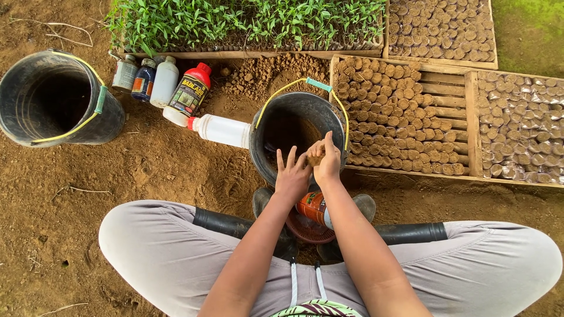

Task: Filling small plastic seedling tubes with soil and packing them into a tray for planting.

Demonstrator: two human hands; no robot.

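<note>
**A:** Where is your right hand [328, 163] at this moment?

**B:** Over the near rim of the black bucket [267, 138] with the yellow handle, right in front of your knees. Your fingers are curled shut around a small brown soil plug [316, 158], which shows between the thumb and the fingertips on the hand's left side.

**A:** And your left hand [292, 176]?

**B:** Just beside the right one, touching it or very nearly so. It is open, fingers spread and pointing away from you, and it grips nothing. The soil plug sits just past its fingertips, up and to the right, between your two hands.

**A:** What lies beneath your wrists?

**B:** An orange bottle [313, 206] resting over a red dish [305, 232], wedged between your black boots [232, 224].

**A:** What else is around you?

**B:** To your right, touching the bucket, a wooden tray [470, 105] partly filled with rows of the same brown plugs. To the left of the bucket a white bottle [220, 130] lies on its side in the dirt, and behind it stands a red-capped bottle [191, 91] with a few smaller ones. A second black bucket [59, 100] stands well apart at far left. A tray of green seedlings [247, 20] runs along the top.
</note>
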